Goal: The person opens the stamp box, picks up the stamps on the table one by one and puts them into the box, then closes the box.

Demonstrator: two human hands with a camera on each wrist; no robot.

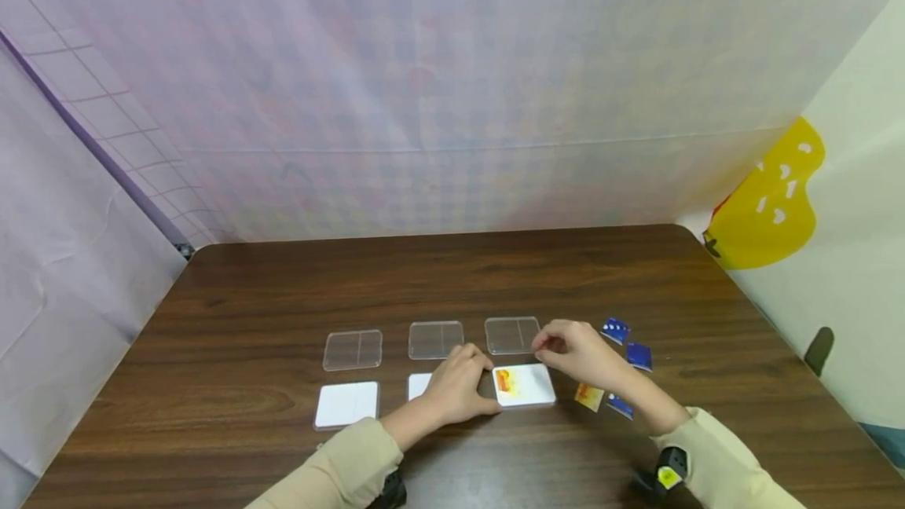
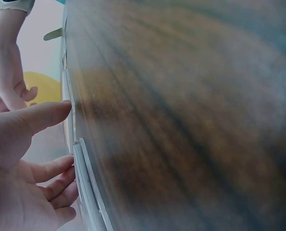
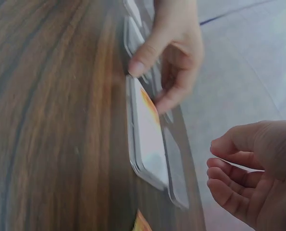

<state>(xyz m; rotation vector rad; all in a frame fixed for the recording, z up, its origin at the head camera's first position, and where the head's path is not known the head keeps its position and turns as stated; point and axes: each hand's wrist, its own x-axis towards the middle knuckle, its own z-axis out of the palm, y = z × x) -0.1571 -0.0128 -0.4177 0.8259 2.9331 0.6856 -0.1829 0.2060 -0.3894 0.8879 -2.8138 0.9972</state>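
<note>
My left hand (image 1: 459,387) holds a flat white rectangular case (image 1: 530,389) at its left end, thumb at the near corner and a finger at the far corner. An orange and yellow picture square lies on that end of its white top. In the right wrist view, the case (image 3: 150,137) shows a clear rim around the white top. My right hand (image 1: 576,348) hovers past the case's far right corner, fingers loosely bent; the right wrist view shows nothing between them. Small blue squares (image 1: 639,356) and an orange-yellow square (image 1: 589,397) lie to its right.
Three clear plastic lids, among them a left one (image 1: 353,349), a middle one (image 1: 435,340) and a right one (image 1: 512,335), lie in a row behind. Another white case (image 1: 346,404) lies at left; a third (image 1: 418,385) is partly hidden by my left hand. Curtains surround the wooden table (image 1: 269,289).
</note>
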